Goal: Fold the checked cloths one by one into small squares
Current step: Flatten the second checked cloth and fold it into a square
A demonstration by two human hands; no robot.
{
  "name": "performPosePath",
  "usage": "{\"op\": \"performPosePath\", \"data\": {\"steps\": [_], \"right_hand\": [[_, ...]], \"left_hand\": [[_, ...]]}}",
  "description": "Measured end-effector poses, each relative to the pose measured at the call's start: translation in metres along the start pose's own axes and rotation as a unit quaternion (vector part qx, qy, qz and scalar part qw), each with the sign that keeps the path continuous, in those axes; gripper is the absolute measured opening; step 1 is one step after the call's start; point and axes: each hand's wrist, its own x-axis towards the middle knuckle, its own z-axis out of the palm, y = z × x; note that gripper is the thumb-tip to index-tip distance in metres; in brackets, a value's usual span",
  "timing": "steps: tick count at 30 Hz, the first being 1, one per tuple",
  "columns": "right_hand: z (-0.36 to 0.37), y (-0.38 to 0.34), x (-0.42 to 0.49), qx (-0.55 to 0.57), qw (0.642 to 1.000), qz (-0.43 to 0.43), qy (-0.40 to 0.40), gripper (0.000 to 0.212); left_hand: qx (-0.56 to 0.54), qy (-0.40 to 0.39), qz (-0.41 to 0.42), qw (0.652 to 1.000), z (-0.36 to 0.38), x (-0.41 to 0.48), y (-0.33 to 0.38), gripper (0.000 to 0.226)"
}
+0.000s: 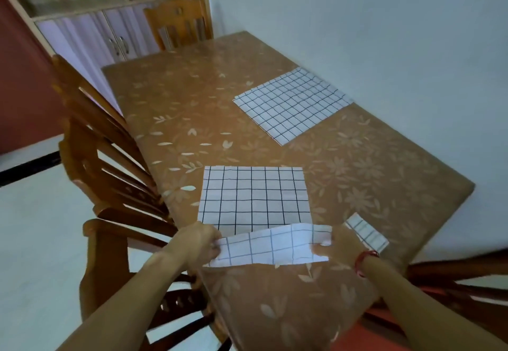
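The checked cloth (pixel 253 196) being worked is laid flat on the counter (pixel 275 295), close to its near edge and towards its left edge, directly ahead of the hands. Its near border is raised off the surface as a strip stretched from side to side. One end is pinched by the left hand (pixel 202 242) and the other by the right hand (pixel 343 246), with fingers curled on the fabric at both ends.

The strip's long axis runs left to right, parallel to the near edge, and the rest of the cloth lies beyond it, away from the person. Neither hand is placed nearer than the other. The fold is therefore judged to go forward, with the held border carried over to the far border, which lies straight. Nothing is seen on the flat part to obstruct this.

A small folded cloth (pixel 367 232) is set just beside the right hand, towards the right edge, and is partly hidden by that hand. Care would be needed there not to drag it. A spread cloth (pixel 292 104) is laid well apart, far along the right edge by the wall. A wooden chair (pixel 110 158) is drawn up along the left edge and another chair (pixel 178 23) at the far end, with a cupboard (pixel 110 34) behind. A red band (pixel 362 261) is worn on the right wrist.
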Motion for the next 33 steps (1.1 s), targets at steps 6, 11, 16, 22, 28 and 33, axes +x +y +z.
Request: {"op": "performPosePath", "data": {"steps": [6,11,16,22,28,33], "right_hand": [[-0.027,-0.079,-0.056,0.017,0.999,-0.04,0.015,0.028],[-0.036,-0.097,-0.051,0.099,0.991,-0.078,0.055,0.042],[-0.04,-0.114,-0.028,0.147,0.98,-0.078,0.111,0.037],[-0.045,-0.139,0.01,0.151,0.974,-0.024,0.169,0.041],[-0.044,-0.152,0.051,0.089,0.98,-0.006,0.18,0.014],[-0.041,-0.158,0.072,0.09,0.98,0.011,0.176,0.022]], "left_hand": [[0.004,0.061,-0.024,0.998,-0.008,-0.004,0.003,0.023],[0.017,0.183,-0.045,0.982,-0.018,0.006,0.005,0.013],[0.055,0.288,0.018,0.956,-0.012,0.019,0.006,0.046],[0.058,0.266,0.117,0.955,0.043,0.014,0.04,0.054],[0.03,0.171,0.121,0.977,0.115,0.022,0.04,0.049],[0.06,0.119,0.111,0.985,0.119,0.026,0.043,0.052]]}}
